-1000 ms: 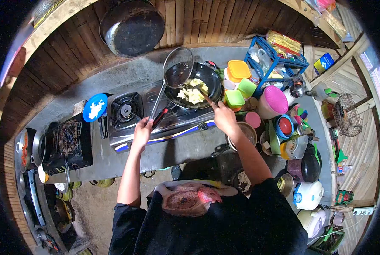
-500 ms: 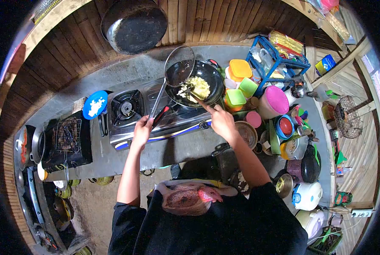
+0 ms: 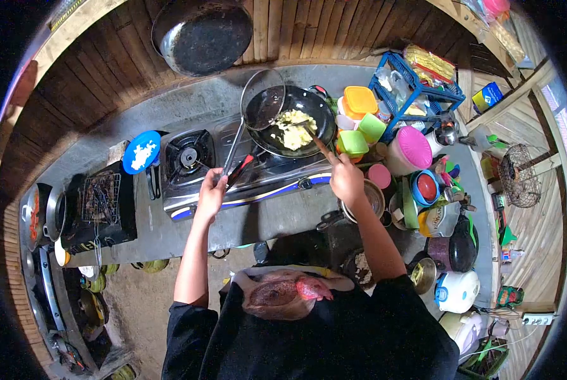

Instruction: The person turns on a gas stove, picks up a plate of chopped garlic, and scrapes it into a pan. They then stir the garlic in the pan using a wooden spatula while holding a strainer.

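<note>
Strainer handle (image 3: pixel 233 147) sits within the left hand (image 3: pixel 212 190), its grip closed, at eight o'clock from the wok (image 3: pixel 319 109). Between four and five o'clock, the right hand (image 3: pixel 347 178) has its grip wrapped round a wooden-handled spatula (image 3: pixel 320 145). The blade touches pale food (image 3: pixel 291 138) in the wok, on the stove (image 3: pixel 195 197). Farther off, the mesh bowl (image 3: pixel 262 100) hangs over the wok's ten o'clock side.

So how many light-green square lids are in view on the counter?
2: one light-green lid close by the right side of the wok, the second lid just behind it and further right. Others could be hidden among the crowded containers.
</note>
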A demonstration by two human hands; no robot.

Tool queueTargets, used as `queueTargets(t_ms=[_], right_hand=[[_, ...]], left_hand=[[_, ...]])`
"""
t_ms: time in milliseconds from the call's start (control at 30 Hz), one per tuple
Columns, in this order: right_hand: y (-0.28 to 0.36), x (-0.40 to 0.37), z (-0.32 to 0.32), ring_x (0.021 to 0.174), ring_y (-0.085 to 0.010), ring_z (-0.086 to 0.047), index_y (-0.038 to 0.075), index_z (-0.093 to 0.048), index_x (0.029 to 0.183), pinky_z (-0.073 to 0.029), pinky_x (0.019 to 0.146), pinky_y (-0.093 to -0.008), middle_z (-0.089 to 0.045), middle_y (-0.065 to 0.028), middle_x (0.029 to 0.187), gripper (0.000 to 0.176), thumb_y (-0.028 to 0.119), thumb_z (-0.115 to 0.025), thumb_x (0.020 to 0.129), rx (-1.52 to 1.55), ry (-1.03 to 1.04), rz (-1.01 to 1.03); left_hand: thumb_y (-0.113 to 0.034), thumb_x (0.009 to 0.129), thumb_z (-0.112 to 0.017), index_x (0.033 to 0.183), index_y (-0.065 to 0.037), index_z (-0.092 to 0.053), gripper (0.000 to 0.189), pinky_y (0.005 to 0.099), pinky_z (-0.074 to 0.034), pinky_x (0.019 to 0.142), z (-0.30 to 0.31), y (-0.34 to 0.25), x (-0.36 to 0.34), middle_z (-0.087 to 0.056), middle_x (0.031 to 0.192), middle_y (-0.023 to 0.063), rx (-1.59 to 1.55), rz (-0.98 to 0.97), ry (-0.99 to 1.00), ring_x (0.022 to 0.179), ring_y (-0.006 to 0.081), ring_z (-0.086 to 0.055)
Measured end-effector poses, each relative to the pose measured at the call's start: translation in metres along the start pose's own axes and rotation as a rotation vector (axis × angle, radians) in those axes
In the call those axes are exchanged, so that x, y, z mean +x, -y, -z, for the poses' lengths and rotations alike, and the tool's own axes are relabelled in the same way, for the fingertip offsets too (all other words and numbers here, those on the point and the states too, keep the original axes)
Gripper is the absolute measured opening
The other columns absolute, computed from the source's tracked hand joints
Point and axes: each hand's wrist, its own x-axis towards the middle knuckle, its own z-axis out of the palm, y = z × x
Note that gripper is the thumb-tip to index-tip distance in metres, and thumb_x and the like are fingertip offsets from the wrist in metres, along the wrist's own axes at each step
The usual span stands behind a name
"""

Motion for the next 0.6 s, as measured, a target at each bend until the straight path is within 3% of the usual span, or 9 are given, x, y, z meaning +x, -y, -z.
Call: queueTargets(t_ms=[133, 433, 600], right_hand=[[0.012, -0.002, 0.001, 0.075, -0.0335, -0.061, 0.005, -0.053, 0.113, -0.05, 0.065, -0.0417, -0.054, -0.0151, 0.092, 0.045, 0.003, -0.055, 0.068, 0.064, -0.026, 0.122], [0.007, 0.01, -0.007, 0.073, -0.0341, -0.061, 0.003, -0.054, 0.111, -0.051, 0.064, -0.0423, -0.056, -0.0173, 0.092, 0.038, 0.004, -0.05, 0.073, -0.001, 0.021, 0.095], [0.003, 0.014, 0.008, 0.075, -0.0348, -0.061, 0.003, -0.055, 0.109, -0.05, 0.064, -0.0419, -0.057, -0.0158, 0.09, 0.037, 0.003, -0.05, 0.072, 0.009, 0.052, 0.096]], left_hand=[[-0.014, 0.089, -0.052, 0.103, -0.006, -0.051, 0.016, 0.0228, -0.032, 0.051, -0.004, 0.008, 0.003, -0.044, 0.064, -0.0036, -0.014, -0.041, -0.004, 0.056, 0.0059, -0.037], [-0.015, 0.088, -0.053, 0.101, -0.006, -0.051, 0.016, 0.0236, -0.033, 0.052, -0.004, 0.011, 0.005, -0.046, 0.064, -0.0029, 0.048, -0.06, -0.038, 0.057, 0.0067, -0.04], [-0.018, 0.088, -0.054, 0.112, -0.004, -0.052, 0.029, 0.0253, -0.039, 0.058, -0.002, 0.014, 0.005, -0.054, 0.07, 0.0022, 0.084, -0.039, -0.091, 0.063, 0.0098, -0.047]])
